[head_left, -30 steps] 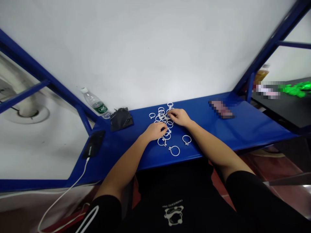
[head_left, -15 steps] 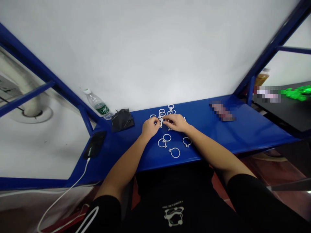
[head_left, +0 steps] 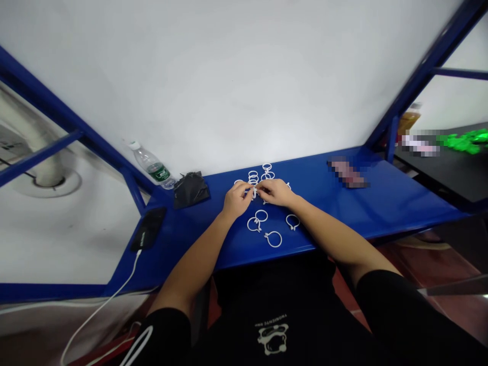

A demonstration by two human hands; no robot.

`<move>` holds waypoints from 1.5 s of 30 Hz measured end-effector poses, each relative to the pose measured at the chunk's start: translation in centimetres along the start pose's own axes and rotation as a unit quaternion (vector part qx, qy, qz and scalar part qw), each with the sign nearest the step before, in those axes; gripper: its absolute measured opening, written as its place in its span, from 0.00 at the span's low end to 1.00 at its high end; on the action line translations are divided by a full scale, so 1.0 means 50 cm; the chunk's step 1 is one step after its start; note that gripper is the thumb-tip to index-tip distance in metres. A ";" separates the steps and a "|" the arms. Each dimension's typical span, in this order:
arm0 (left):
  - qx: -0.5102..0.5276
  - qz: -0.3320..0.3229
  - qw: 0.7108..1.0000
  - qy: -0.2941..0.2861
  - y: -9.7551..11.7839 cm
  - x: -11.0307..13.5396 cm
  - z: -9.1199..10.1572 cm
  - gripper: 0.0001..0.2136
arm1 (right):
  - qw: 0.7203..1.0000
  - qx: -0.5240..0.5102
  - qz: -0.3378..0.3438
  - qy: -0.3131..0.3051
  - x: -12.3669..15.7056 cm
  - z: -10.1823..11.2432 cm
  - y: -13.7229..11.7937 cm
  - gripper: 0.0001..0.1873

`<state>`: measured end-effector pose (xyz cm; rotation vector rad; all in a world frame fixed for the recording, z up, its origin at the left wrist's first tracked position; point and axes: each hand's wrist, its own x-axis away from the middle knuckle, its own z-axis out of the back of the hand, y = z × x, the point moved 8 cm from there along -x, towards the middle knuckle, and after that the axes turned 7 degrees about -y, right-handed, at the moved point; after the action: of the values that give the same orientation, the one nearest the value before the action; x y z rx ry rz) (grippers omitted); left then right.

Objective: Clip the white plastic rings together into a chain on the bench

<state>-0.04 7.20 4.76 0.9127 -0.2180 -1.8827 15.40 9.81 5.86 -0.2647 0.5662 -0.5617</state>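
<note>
1. Two bare hands are noted at the centre of the frame, the left hand (head_left: pixel 236 200) and the right hand (head_left: pixel 277 193), with fingertips close together.
2. Grip: a white clip ring (head_left: pixel 254 193) is apparently pinched between the tips of both hands; it is mostly hidden, and whether a second ring is included cannot be told.
3. Loose clip rings (head_left: pixel 281 239) are spread on the blue tabletop (head_left: pixel 400 203), both beyond the hands and toward the lower centre.
4. As judged, the ring is best steadied by the left fingers while fine adjustment is made by the right; pressure should be kept light, as thin plastic may be bent or let slip.
5. Containers: at left of centre, a capped, green-labelled clear bottle (head_left: pixel 158 172) is found beside a black plastic bag (head_left: pixel 191 190). Contents of neither can be confirmed.
</note>
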 end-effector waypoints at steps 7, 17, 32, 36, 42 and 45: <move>-0.006 -0.034 0.999 -0.006 0.009 0.002 -0.003 0.10 | 1.000 0.005 0.001 0.003 0.000 -0.001 0.004 0.11; -0.011 -0.047 0.999 -0.012 0.015 0.000 0.003 0.09 | 1.000 0.005 0.019 -0.021 0.001 -0.008 -0.010 0.11; -0.044 -0.004 0.999 0.027 0.000 -0.001 0.010 0.10 | 1.000 0.021 -0.011 0.015 0.000 0.013 0.007 0.13; -0.049 0.038 0.998 0.025 -0.021 -0.004 0.008 0.13 | 1.000 0.002 -0.024 0.004 -0.002 0.027 0.015 0.10; -0.047 0.048 0.998 -0.021 -0.024 -0.004 -0.011 0.10 | 0.980 -0.080 0.002 -0.181 -0.001 -0.045 -0.007 0.06; -0.045 0.032 0.998 -0.034 -0.020 -0.001 -0.018 0.09 | 0.971 -0.047 0.015 -0.234 0.003 -0.084 -0.022 0.05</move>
<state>-0.09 7.94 3.64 0.7733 -0.1980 -1.8509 12.64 8.50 2.82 -0.4620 0.1380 -0.4244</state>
